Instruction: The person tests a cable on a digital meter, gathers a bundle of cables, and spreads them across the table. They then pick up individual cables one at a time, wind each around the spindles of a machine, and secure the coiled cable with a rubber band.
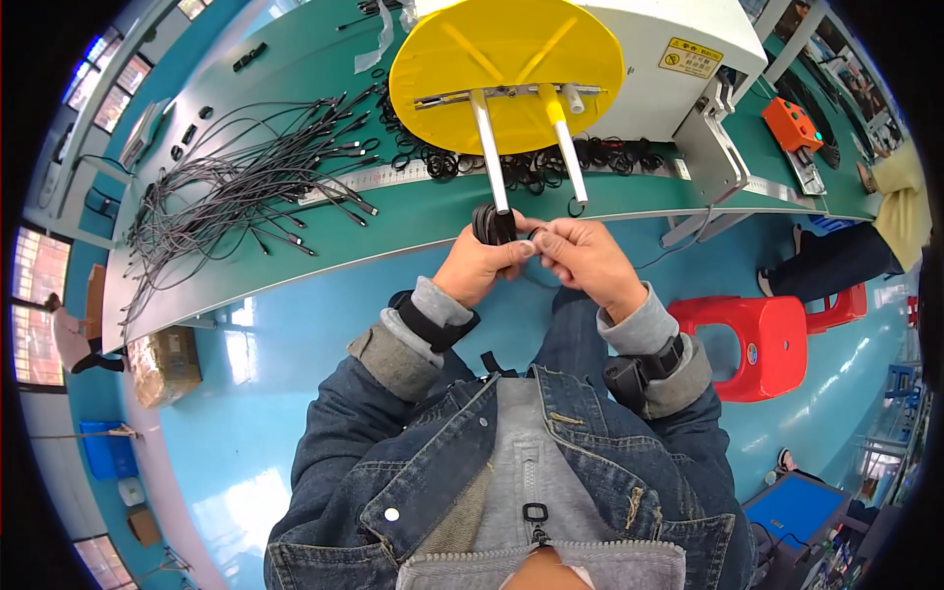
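Observation:
A coil of black cable [494, 225] is in my left hand [479, 260], whose fingers are closed around it just beneath the tip of a metal rod [490, 152]. My right hand [593, 263] is close beside it, thumb and fingers pinching a thin black strand [536, 234] at the coil's side. Whether that strand is the cable's end or a tie cannot be made out. A small black loop [576, 207] shows just above the right fingers. Over both hands stands a yellow disc [506, 59], carrying the metal rod and a second, partly yellow rod [563, 143].
Loose black cables [246, 177] lie heaped on the green table [246, 258] at left. Small black loops [536, 169] lie along a metal ruler [393, 175]. The white machine [644, 93], an orange button box [793, 126] and a red stool [757, 344] are at right. Another person [846, 258] stands there.

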Available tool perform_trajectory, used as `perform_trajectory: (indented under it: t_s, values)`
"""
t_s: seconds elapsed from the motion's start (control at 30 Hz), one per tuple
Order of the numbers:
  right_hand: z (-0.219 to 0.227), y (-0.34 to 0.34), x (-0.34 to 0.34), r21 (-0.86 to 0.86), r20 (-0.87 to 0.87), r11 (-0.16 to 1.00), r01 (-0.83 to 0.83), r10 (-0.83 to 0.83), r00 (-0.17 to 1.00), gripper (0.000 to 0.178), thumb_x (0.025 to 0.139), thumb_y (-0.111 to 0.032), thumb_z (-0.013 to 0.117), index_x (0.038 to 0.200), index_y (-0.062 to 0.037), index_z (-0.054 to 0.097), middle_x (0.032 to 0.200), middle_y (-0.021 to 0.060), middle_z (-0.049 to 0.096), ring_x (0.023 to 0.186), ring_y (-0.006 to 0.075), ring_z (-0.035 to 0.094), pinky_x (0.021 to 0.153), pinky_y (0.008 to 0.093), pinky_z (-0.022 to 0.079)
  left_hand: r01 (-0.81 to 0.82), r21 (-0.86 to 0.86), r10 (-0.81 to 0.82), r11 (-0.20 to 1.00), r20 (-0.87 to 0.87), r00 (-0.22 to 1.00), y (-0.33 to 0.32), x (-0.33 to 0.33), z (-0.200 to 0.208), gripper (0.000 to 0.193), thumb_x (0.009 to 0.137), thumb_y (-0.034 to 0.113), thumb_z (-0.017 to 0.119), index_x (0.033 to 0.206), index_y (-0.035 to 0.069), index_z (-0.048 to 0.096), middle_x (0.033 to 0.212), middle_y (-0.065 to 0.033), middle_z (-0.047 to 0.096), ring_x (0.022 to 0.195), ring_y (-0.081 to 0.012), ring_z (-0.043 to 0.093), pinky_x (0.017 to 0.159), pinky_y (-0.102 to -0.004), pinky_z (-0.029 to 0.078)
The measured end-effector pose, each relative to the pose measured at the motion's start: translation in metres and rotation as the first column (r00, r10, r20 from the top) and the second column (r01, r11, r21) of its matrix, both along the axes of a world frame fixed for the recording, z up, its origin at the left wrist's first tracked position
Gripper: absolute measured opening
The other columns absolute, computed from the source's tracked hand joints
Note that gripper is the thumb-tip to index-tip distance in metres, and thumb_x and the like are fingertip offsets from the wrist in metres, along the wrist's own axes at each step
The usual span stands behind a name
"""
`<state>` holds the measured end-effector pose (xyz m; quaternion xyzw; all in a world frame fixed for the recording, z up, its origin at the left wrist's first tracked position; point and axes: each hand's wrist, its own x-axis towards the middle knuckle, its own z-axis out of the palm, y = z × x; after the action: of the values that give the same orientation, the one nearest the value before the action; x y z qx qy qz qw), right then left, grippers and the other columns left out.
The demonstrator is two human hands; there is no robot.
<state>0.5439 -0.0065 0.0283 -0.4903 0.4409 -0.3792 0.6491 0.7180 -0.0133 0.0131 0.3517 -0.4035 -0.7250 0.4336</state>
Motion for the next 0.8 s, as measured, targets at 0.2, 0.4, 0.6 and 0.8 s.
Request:
perform_trajectory:
  t_s: [0.2, 0.4, 0.6, 0.8]
  values:
    - [-0.009, 0.013, -0.002, -0.035, -0.055, 0.997, -0.072, 0.070, 0.996, 0.018, 0.088, -0.017, 0.054, 0.086, -0.0009, 0.062, 0.062, -0.0013, 0.054, 0.050, 0.0041, 0.046, 0.042, 0.0175, 0.036, 0.097, 0.011, -0.097, 0.995, -0.009, 0.995, 0.013, 0.010, -0.011, 0.021, 0.076, 0.006, 0.065, 0.091, 0.005, 0.051, 0.075, -0.0021, 0.052, 0.058, -0.0095, 0.048, 0.046, -0.0223, 0.039]
    - [-0.020, 0.040, 0.009, 0.089, 0.465, 0.995, 0.039, -0.076, 0.882, 0.019, 0.086, -0.016, 0.057, 0.097, -0.0013, 0.060, 0.067, 0.0019, 0.058, 0.055, 0.0079, 0.054, 0.047, 0.0181, 0.043, 0.067, 0.006, -0.066, 0.998, -0.076, 0.995, 0.008, 0.016, -0.013, 0.019, 0.077, 0.007, 0.064, 0.091, 0.005, 0.051, 0.075, -0.0022, 0.051, 0.056, -0.0086, 0.046, 0.045, -0.0223, 0.038]
    - [0.013, 0.025, -0.009, -0.064, -0.128, 0.991, -0.119, 0.110, 0.986, 0.034, 0.076, -0.011, 0.065, 0.108, -0.0031, 0.056, 0.073, 0.0071, 0.061, 0.057, 0.0158, 0.059, 0.052, 0.0252, 0.047, 0.342, 0.075, -0.348, 0.937, 0.320, 0.881, 0.021, 0.019, 0.009, 0.019, 0.074, 0.010, 0.066, 0.087, 0.003, 0.054, 0.068, -0.0025, 0.054, 0.058, -0.0123, 0.052, 0.048, -0.0252, 0.042]
    - [0.035, 0.014, 0.003, -0.436, -0.686, 0.730, -0.526, 0.109, 0.720, 0.053, 0.062, -0.010, 0.073, 0.108, -0.0027, 0.050, 0.074, 0.0121, 0.059, 0.060, 0.0198, 0.059, 0.053, 0.0315, 0.046, 0.432, -0.058, -0.322, 0.900, 0.577, 0.750, 0.032, 0.005, 0.022, 0.021, 0.071, 0.011, 0.068, 0.086, 0.001, 0.056, 0.069, -0.0022, 0.057, 0.062, -0.0149, 0.054, 0.056, -0.0296, 0.045]
